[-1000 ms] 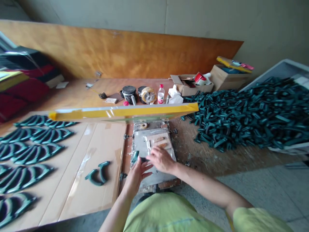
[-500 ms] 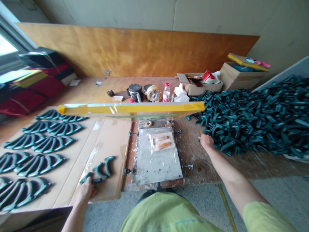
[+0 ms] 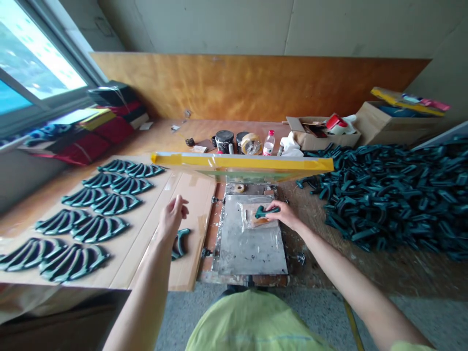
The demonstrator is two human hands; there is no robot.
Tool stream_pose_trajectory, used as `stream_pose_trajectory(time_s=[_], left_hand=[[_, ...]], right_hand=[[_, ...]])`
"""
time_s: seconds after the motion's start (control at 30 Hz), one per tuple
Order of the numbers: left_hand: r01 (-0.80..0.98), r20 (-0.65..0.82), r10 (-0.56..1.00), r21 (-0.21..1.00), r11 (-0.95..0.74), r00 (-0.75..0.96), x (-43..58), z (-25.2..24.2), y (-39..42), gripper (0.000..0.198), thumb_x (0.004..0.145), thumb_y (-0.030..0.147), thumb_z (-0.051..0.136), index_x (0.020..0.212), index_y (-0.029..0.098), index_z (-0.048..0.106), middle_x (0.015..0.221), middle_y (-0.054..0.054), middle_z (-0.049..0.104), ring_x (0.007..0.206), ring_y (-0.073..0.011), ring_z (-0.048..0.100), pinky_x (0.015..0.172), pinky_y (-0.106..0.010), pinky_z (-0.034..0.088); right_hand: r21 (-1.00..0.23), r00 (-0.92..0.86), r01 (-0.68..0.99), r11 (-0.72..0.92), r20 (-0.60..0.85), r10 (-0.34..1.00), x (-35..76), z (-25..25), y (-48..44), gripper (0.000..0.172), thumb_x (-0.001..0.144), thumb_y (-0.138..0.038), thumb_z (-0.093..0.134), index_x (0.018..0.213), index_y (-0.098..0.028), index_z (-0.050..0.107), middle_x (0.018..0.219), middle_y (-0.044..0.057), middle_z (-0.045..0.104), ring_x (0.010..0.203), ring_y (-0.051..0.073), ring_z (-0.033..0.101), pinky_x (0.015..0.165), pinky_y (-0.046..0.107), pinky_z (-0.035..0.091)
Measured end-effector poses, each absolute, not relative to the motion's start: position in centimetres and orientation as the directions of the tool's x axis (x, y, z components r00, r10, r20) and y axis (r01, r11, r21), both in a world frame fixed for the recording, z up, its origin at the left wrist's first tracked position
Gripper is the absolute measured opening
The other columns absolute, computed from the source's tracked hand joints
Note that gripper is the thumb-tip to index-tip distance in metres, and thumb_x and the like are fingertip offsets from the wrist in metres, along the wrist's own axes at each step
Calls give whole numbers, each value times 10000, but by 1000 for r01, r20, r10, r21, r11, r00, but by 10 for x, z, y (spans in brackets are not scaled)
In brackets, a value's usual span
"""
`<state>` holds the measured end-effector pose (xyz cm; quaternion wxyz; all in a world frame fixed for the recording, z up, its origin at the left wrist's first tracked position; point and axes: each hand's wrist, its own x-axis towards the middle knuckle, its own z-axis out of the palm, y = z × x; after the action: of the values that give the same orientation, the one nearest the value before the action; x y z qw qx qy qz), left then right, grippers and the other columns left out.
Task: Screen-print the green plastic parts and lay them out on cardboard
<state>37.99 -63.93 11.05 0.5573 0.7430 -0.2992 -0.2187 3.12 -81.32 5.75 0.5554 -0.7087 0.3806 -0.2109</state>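
Note:
My right hand (image 3: 284, 214) pinches one dark green curved plastic handle (image 3: 266, 211) above a metal plate (image 3: 252, 251). Under that handle, a small fixture of brownish blocks (image 3: 252, 217) is taped to the plate. My left hand (image 3: 174, 214) is raised over the cardboard sheet (image 3: 188, 195), its fingers loosely bent and apart with nothing seen in them. Near my left forearm, a few loose green handles (image 3: 182, 243) lie on the cardboard, partly hidden by the arm. Fan-shaped groups of the same handles (image 3: 75, 261) are laid in rows farther left.
A large heap of green handles (image 3: 395, 195) covers the right side of the bench. Across the back of the plate runs a yellow-taped frame (image 3: 241, 162). Behind it stand black tubs (image 3: 224, 140), a bottle (image 3: 268, 142) and a carton (image 3: 325, 139). Clamp knobs (image 3: 300, 257) flank the plate.
My right hand has moved left from the heap's edge to over the plate, now with a handle. My left hand has left the loose handles and risen. The view has shifted left.

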Motion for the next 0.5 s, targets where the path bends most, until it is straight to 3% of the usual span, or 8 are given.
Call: stream_pose_trajectory(time_s=[0.07, 0.13, 0.23, 0.3, 0.4, 0.43, 0.5], left_hand=[[-170, 109, -734, 985, -9, 671, 359, 147, -672, 399, 858, 561, 477, 814, 189, 613, 518, 21, 541, 448, -106, 467, 472, -219, 383], [-119, 184, -737, 983, 140, 650, 342, 175, -691, 376, 887, 540, 448, 815, 195, 581, 541, 21, 561, 455, -101, 474, 481, -224, 383], [-68, 200, -732, 976, 206, 652, 330, 193, -699, 369, 917, 483, 400, 745, 193, 549, 536, 15, 558, 442, -91, 460, 469, -228, 374], [-70, 182, -737, 981, 181, 651, 327, 192, -695, 378, 911, 461, 398, 706, 186, 556, 525, 10, 550, 438, -90, 456, 457, -223, 376], [-76, 161, -757, 986, 147, 634, 324, 186, -683, 374, 892, 449, 416, 707, 174, 589, 526, 8, 553, 453, -97, 473, 457, -216, 395], [-79, 159, -763, 987, 141, 627, 324, 185, -678, 373, 886, 453, 424, 736, 168, 613, 537, 6, 562, 469, -103, 490, 465, -218, 408], [-93, 137, -776, 991, 101, 616, 321, 183, -665, 392, 869, 492, 460, 836, 159, 666, 592, -8, 608, 533, -128, 547, 507, -237, 452]], right_hand=[[-833, 720, -387, -395, -5, -694, 51, 53, -811, 172, 712, -175, 709, 883, -188, 712, 884, 29, 694, 844, 189, 634, 828, 373, 510], [-648, 789, -416, -638, 91, -607, 59, 46, -812, 247, 770, -124, 661, 986, -218, 734, 928, 42, 682, 919, 194, 587, 890, 377, 465], [-433, 832, -439, -787, 136, -538, 58, 39, -807, 293, 874, -151, 568, 1118, -236, 708, 931, 64, 652, 942, 196, 541, 876, 355, 453], [-375, 844, -451, -810, 116, -524, 57, 39, -799, 325, 911, -157, 510, 1179, -229, 678, 961, 81, 645, 980, 203, 535, 882, 354, 455], [-433, 833, -476, -766, 57, -550, 61, 46, -783, 384, 888, -102, 511, 1232, -211, 644, 1064, 115, 655, 1110, 234, 525, 982, 417, 425], [-509, 812, -488, -709, 34, -583, 61, 50, -780, 405, 861, -72, 539, 1228, -208, 645, 1118, 121, 656, 1164, 240, 514, 1027, 440, 400], [-762, 696, -489, -424, -48, -716, 59, 59, -778, 389, 799, -5, 584, 1128, -181, 695, 1167, 114, 672, 1221, 225, 514, 1073, 436, 379]])
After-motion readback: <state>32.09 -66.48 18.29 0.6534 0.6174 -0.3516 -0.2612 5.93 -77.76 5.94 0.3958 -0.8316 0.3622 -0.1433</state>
